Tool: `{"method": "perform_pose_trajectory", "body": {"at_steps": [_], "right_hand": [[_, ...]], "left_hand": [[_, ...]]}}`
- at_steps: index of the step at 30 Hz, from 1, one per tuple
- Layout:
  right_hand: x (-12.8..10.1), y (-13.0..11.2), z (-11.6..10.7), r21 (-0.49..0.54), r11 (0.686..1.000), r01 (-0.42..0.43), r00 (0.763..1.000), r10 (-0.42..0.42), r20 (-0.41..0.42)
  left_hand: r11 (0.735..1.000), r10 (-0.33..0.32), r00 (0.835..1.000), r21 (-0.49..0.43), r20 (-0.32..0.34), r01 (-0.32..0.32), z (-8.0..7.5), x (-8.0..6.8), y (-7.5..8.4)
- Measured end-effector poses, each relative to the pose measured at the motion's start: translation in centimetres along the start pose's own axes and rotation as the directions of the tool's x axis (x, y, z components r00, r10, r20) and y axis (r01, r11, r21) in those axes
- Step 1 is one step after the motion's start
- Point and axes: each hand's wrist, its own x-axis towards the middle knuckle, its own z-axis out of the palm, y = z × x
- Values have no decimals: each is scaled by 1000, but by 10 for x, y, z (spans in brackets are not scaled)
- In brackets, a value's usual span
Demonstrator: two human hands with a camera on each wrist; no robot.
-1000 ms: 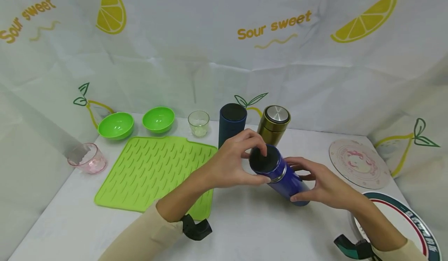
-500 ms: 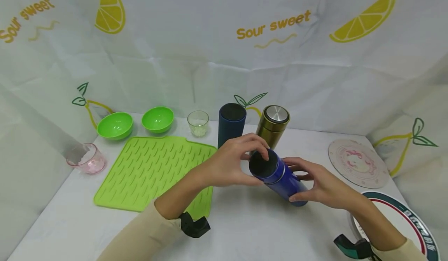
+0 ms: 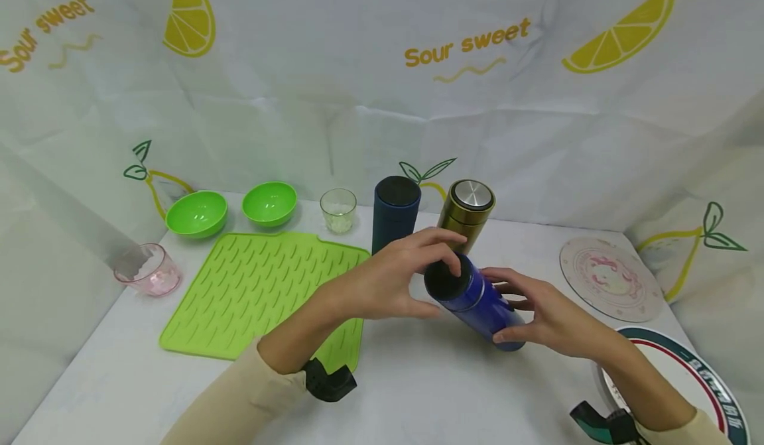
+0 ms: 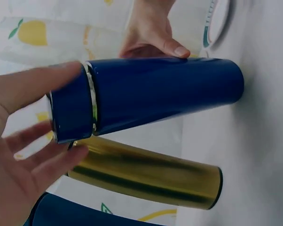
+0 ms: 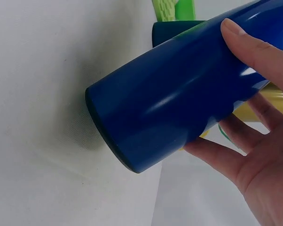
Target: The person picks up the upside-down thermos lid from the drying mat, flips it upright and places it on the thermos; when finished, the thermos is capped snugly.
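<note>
A shiny blue thermos (image 3: 485, 311) with a black-topped lid (image 3: 444, 283) leans toward the left over the white table. Its body is held by my right hand (image 3: 552, 316), thumb on the near side and fingers round the back. My left hand (image 3: 390, 279) spreads loosely about the lid; in the head view the thumb stands apart from it while a bent finger reaches over the top. In the left wrist view a silver band (image 4: 93, 101) shows between lid and body. Just behind stand a gold thermos (image 3: 462, 223) and a dark teal thermos (image 3: 394, 223).
A green ridged mat (image 3: 256, 292) lies at left, with two green bowls (image 3: 197, 214) and a clear glass (image 3: 338, 211) behind it. A pink glass (image 3: 155, 276) stands far left. At right lie a pink round mat (image 3: 611, 279) and a rimmed white plate (image 3: 668, 379).
My left thumb has come away from the lid's side and the left fingers have loosened. The blue thermos has lowered slightly, still in my right hand.
</note>
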Motion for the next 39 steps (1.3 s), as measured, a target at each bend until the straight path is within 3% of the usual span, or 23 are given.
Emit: {"method": "perform_pose_trajectory", "body": {"at_steps": [6, 11, 16, 19, 24, 27, 35, 39], "right_hand": [[1, 1, 1, 4, 1000, -4, 1000, 4, 10], [2, -1, 0, 13, 1000, 4, 1000, -4, 20], [2, -1, 0, 22, 1000, 16, 1000, -17, 22], [1, 0, 0, 19, 1000, 19, 1000, -19, 18], [1, 1, 0, 5, 1000, 3, 1000, -3, 13], [2, 1, 0, 4, 1000, 4, 1000, -4, 12], [1, 0, 1, 1, 1000, 13, 1000, -13, 15], [-1, 1, 1, 0, 1000, 9, 1000, -9, 3]], "left_hand": [[999, -35, 997, 39, -66, 38, 2, 3, 4], [999, 31, 999, -6, -8, -31, -5, 4, 4], [997, 70, 994, 23, 79, -72, -10, 3, 6], [998, 39, 994, 53, 101, -45, -11, 1, 6], [989, -37, 999, 143, 25, 33, -7, -1, 6], [992, -47, 999, 114, 5, 46, -6, 0, 6], [995, 77, 987, 49, 140, -85, -13, 2, 7], [989, 10, 998, 144, 66, -20, -8, 1, 7]]}}
